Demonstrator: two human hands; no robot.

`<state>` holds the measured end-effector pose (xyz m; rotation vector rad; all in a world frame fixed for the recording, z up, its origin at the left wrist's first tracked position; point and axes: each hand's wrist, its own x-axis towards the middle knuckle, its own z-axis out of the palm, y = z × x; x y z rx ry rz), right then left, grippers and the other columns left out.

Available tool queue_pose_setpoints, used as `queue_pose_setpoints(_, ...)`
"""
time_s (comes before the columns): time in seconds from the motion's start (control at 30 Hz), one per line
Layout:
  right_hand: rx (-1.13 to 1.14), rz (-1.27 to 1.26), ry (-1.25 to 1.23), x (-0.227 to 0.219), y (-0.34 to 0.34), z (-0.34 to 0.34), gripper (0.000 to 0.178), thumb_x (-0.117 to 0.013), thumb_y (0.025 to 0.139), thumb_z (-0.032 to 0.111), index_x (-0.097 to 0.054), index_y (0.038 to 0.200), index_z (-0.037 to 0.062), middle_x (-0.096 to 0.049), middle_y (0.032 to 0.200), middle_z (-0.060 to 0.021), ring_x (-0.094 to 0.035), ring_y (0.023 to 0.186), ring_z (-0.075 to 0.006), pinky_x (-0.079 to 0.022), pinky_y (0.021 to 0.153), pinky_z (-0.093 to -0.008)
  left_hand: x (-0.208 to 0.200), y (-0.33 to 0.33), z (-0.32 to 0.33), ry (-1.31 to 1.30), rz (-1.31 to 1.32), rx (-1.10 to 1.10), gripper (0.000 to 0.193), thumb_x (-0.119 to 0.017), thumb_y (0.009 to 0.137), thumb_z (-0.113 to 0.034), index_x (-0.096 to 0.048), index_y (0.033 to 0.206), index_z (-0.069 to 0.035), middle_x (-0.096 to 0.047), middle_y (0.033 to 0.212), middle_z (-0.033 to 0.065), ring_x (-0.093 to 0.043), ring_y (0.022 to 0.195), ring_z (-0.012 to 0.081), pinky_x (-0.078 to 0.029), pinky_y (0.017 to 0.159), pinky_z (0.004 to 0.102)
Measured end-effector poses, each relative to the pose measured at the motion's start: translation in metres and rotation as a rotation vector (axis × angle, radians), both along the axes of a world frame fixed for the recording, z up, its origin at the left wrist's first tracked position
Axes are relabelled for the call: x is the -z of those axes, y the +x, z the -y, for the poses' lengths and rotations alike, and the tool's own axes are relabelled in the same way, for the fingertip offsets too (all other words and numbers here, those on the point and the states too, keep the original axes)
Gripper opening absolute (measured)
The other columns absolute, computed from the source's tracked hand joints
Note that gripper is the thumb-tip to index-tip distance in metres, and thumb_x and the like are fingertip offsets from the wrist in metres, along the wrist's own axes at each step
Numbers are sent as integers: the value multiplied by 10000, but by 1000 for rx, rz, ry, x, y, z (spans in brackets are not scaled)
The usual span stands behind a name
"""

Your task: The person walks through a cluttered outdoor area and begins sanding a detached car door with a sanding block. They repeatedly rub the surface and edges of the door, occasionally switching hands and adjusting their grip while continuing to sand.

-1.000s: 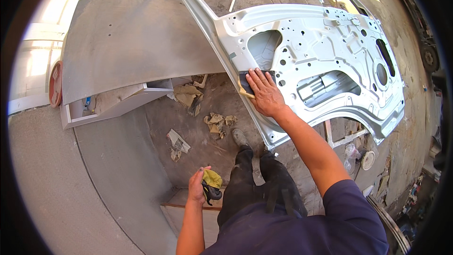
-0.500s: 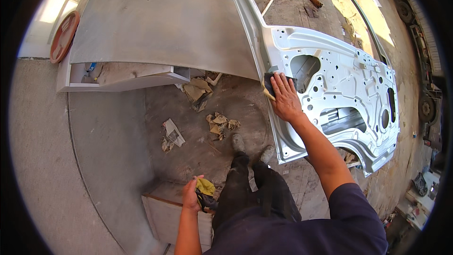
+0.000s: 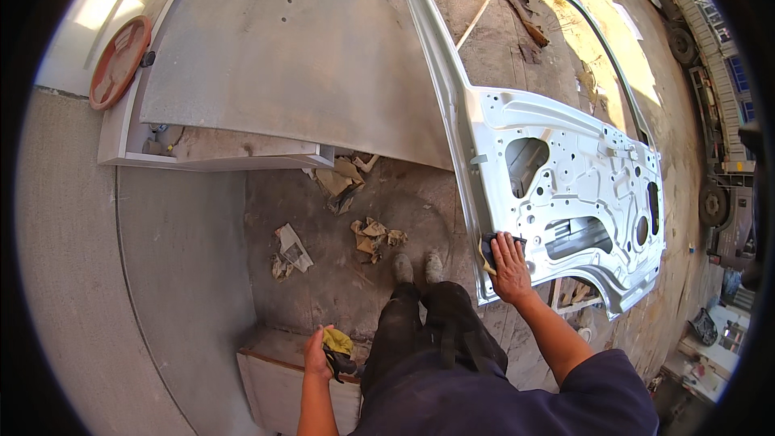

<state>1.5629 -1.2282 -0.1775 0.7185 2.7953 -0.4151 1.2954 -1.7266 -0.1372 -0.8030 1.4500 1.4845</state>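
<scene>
A white vehicle door panel (image 3: 492, 218) with an open window frame and many cut-out holes stands upright on my right. My right hand (image 3: 510, 273) presses a dark sheet of sandpaper (image 3: 487, 252), tan on its underside, against the lower part of the door's near left edge. The fingers lie over the sheet and point away from me. Low on the left, my left hand (image 3: 317, 355) holds a yellow cloth (image 3: 337, 342) bunched together with something black, whose kind I cannot make out. Those fingers are curled and partly hidden.
A large grey panel (image 3: 299, 56) lies left of the door, over a white cabinet (image 3: 234, 157). A reddish round lid-like disc (image 3: 121, 63) leans at far left. Crumpled paper (image 3: 373, 236) litters the floor by my shoes. A box (image 3: 258, 379) stands below my left hand; a truck (image 3: 718, 113) is far right.
My right hand has slid down the door's left edge toward me with the sandpaper. The view has shifted, so the whole window frame shows. My left hand keeps its cloth.
</scene>
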Motion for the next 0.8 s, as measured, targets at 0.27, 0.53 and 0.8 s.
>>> queue_pose_setpoints(0.27, -54, -181, 208, 26, -247, -181, 766, -604, 1084, 324, -392, 1760, 32, -301, 1876, -155, -252, 1749, -345, -191, 1426, -532, -22, -49, -43, -21, -81, 22, 526, -587, 1177, -458, -709, 1374, 15, -786, 1106, 138, -800, 955, 295, -669, 865, 466)
queue_pose_setpoints(0.53, -26, -167, 31, 13, -188, -117, 832, -663, 1075, 281, -324, 1778, -7, -271, 1876, -222, -224, 1754, -395, -176, 1417, -568, -35, -63, -61, -87, -67, -114, 517, -593, 1183, -447, -717, 1358, 24, -774, 1120, 127, -794, 967, 281, -665, 861, 453)
queue_pose_setpoints(0.8, 25, -227, 67, 27, -280, -210, 838, -673, 1043, 268, -342, 1774, 27, -298, 1871, -185, -252, 1744, -371, -198, 1421, -539, -45, -89, -106, -165, -48, 47, 544, -595, 1176, -480, -721, 1366, 14, -779, 1086, 118, -794, 939, 283, -662, 852, 451)
